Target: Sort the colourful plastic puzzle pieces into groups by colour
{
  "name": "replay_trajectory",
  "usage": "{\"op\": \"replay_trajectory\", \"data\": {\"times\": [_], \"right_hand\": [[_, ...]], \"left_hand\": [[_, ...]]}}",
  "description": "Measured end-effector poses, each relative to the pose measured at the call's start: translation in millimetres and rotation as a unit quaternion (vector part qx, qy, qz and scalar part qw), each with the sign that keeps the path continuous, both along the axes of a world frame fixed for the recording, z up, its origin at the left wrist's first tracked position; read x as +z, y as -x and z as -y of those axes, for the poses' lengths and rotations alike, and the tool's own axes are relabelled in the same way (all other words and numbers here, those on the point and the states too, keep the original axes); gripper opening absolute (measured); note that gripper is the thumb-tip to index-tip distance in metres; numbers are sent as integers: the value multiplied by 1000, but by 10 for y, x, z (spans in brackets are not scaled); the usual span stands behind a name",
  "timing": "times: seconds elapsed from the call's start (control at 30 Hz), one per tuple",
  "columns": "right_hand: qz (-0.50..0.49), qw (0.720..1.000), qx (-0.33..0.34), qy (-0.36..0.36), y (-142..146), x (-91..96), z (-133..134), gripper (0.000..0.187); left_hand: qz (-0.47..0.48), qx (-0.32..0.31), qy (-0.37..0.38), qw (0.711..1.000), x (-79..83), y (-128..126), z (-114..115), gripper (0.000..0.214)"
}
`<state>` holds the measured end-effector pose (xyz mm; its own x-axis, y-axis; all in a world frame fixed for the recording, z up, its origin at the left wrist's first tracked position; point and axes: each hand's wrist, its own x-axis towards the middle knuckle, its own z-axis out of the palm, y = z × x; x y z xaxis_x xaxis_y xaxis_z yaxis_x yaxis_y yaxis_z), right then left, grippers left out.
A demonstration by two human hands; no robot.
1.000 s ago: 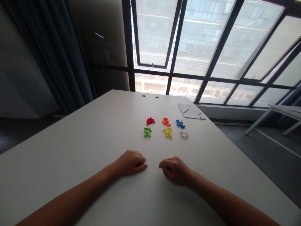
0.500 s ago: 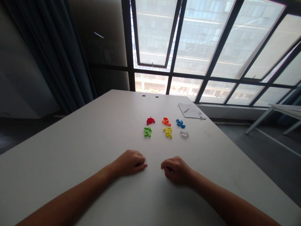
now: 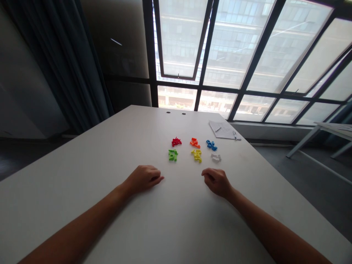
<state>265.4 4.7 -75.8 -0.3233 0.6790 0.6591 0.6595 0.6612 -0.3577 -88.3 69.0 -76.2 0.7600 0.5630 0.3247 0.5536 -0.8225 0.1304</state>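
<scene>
My left hand (image 3: pixel 143 178) rests on the white table (image 3: pixel 82 176) with its fingers curled in, nothing visible in them. My right hand (image 3: pixel 217 181) lies on the table too, loosely closed, just short of the white pieces (image 3: pixel 216 157). Ahead of both hands lie small heaps of plastic pieces in two rows: red (image 3: pixel 176 141), orange (image 3: pixel 195 142) and blue (image 3: pixel 211 145) behind, green (image 3: pixel 173 155), yellow (image 3: pixel 197 155) and white in front. The green heap is nearest my left hand.
A sheet of paper (image 3: pixel 224 129) with a pen (image 3: pixel 234 135) lies at the table's far right corner. Large windows (image 3: pixel 233 55) stand behind, a dark curtain (image 3: pixel 68 66) at left. Another table's leg (image 3: pixel 305 141) shows at right.
Both hands have slid forward toward the coloured heaps and moved apart, the left one to the left, the right one to the right. The heaps have not moved.
</scene>
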Motion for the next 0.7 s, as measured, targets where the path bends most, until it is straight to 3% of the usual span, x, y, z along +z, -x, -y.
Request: {"op": "replay_trajectory", "data": {"times": [0.2,0.33,0.5,0.7], "right_hand": [[-11,998,-52,-30,-190,-26,-148,20],[-26,995,-82,-56,-304,-38,-206,19],[-38,991,-106,-74,-443,-33,-268,19],[-19,985,-155,-77,-736,-85,-508,23]], "left_hand": [[31,114,27,993,11,135,-118,36],[71,156,44,984,-35,209,-204,31],[96,164,58,980,-109,249,-291,31],[63,150,45,986,-78,224,-444,27]]}}
